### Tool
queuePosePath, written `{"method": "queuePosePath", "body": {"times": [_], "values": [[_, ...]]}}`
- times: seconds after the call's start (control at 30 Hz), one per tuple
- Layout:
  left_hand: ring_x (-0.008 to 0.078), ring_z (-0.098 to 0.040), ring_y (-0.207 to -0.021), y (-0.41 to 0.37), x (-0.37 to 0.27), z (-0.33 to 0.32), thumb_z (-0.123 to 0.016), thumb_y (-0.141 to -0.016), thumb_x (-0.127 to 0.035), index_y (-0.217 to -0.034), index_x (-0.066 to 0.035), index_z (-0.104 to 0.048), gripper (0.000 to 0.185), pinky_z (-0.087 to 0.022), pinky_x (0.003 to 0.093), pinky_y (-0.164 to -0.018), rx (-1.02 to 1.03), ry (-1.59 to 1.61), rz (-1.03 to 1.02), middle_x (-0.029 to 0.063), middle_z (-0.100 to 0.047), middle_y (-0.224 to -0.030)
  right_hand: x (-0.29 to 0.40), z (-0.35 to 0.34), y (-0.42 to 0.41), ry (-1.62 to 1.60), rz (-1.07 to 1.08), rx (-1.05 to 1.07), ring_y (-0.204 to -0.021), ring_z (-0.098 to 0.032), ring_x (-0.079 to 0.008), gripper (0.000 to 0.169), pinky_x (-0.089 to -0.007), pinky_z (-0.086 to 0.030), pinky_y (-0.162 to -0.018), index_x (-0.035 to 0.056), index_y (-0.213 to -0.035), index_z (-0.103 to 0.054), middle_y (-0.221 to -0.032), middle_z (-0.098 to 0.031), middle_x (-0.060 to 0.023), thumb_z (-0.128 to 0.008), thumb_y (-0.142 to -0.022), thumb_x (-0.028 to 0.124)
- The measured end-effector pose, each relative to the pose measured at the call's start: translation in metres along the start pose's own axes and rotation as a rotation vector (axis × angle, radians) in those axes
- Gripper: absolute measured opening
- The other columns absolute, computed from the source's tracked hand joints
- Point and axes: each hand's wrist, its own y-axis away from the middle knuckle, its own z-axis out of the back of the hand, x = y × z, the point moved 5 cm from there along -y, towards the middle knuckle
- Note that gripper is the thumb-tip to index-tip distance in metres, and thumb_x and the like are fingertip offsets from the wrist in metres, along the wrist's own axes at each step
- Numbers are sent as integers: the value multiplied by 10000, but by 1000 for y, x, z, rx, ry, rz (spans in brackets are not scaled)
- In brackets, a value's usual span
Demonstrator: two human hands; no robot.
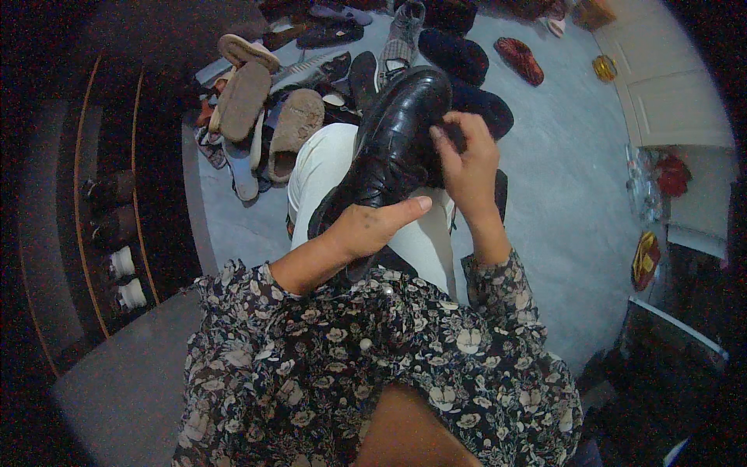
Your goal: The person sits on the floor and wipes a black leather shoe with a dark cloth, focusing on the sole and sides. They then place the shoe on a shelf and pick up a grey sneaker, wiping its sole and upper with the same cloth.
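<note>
A glossy black leather shoe or boot lies tilted above my lap, its rounded toe pointing away from me. My left hand holds it at the near end, the thumb stretched out to the right and the other fingers hidden beneath. At the shoe's right side is my right hand, with thumb and fingers bent towards its edge; whether they pinch something dark there I cannot tell. White trousers cover my legs under the shoe.
Many shoes and slippers crowd the grey floor ahead, among them a fuzzy brown slipper and a red patterned slipper. A dark shelf with white shoes stands left. Pale cabinets line the right, near a yellow roll.
</note>
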Motion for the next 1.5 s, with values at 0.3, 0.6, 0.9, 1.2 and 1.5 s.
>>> {"method": "queuePosePath", "body": {"times": [0.3,0.6,0.9,1.2,1.5], "values": [[207,-598,-845,-5,9,0,-627,-854,-368,-1049,6,-622,422,-476,332,-782,-87,-137,8,115,-646,-944,0,-2,-50,48,88,0,-802,-601,-306,199,-372,-483,-690,110,-943,-633,-885,-586,-100,-689,-753,122],[221,-610,-1026,-5,21,0,-527,-909,-393,-1168,-105,-622,399,-452,310,-912,57,-333,104,112,-651,-1107,24,-15,-59,218,273,231,-865,-594,-301,229,-402,-495,-681,153,-936,-654,-899,-567,-91,-663,-710,117],[331,-603,-894,-8,9,-6,-467,-907,-223,-1168,-121,-552,293,-480,386,-804,177,-600,-81,177,-609,-1001,52,-25,-46,101,395,598,-838,-592,-289,238,-369,-480,-694,100,-915,-645,-904,-574,-80,-702,-684,88],[361,-615,-940,-7,17,-7,-440,-928,-236,-1234,-156,-525,328,-500,413,-788,175,-787,-256,208,-585,-1120,37,-18,-54,332,277,343,-833,-599,-272,233,-365,-486,-672,109,-918,-658,-889,-578,-60,-712,-691,104],[350,-615,-896,-3,4,-7,-459,-932,-241,-1178,-139,-561,285,-491,404,-783,3,-568,-275,204,-610,-1031,38,-16,-43,180,392,300,-850,-597,-287,219,-397,-501,-668,132,-901,-644,-879,-572,-78,-679,-685,107]]}}
